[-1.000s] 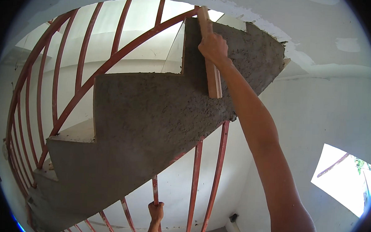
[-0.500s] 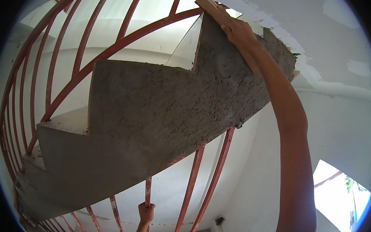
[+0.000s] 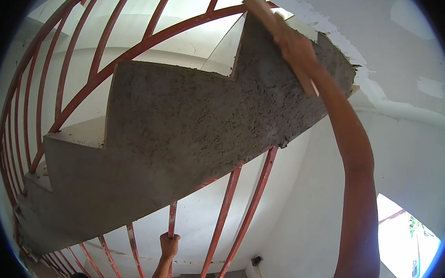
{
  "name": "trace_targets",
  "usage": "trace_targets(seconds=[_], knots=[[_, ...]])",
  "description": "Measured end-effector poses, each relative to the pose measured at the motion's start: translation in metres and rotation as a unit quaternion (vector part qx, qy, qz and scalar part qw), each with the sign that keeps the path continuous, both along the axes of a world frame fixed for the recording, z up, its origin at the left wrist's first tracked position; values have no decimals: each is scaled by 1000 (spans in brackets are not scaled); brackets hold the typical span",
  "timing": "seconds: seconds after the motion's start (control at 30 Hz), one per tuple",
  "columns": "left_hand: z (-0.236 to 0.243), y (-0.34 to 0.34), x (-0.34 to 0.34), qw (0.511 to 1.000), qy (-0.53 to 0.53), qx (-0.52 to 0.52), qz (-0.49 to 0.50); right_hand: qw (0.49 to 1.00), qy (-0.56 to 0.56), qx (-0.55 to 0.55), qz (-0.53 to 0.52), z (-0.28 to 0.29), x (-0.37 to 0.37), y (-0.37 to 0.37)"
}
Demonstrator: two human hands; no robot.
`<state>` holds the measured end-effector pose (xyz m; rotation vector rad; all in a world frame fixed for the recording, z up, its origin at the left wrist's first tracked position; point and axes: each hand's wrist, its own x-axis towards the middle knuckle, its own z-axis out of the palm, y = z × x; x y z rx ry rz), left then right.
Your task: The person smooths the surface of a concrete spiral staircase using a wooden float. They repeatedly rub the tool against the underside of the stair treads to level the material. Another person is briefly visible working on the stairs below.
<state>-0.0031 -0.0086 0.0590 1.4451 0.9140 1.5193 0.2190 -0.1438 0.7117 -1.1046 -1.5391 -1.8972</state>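
Overhead, the right hand (image 3: 296, 48) grips a straight, pale wooden board (image 3: 262, 11), which slants over the upper part of the stepped stair side (image 3: 173, 116), its grey plaster smooth low down, rough and pitted higher up. Lower, the left hand (image 3: 169, 245) is wrapped round a slim, scuffed red bar (image 3: 172, 216). Behind, a curved red railing (image 3: 147, 43) arcs before a plain white wall (image 3: 173, 23).

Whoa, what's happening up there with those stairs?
A person's right hand holds a long wooden board slantwise over the upper part of the grey plastered stair side. The left hand is wrapped around a red bar below it. The stair side looks rough and pitted around its middle, and smoother toward the lower left.
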Motion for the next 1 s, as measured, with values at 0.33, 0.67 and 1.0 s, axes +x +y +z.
trace_targets(seconds=[0.33,0.67,1.0], knots=[[0,-8,-2,1000,-26,-12,4,992,-114,50,-12,52,-21,24],[-4,-4,1,1000,-19,-5,19,985,-167,-42,25,-12,-7,9],[-1,-1,-8,999,-23,6,24,960,-167,-219,-42,-114,-10,-2]])
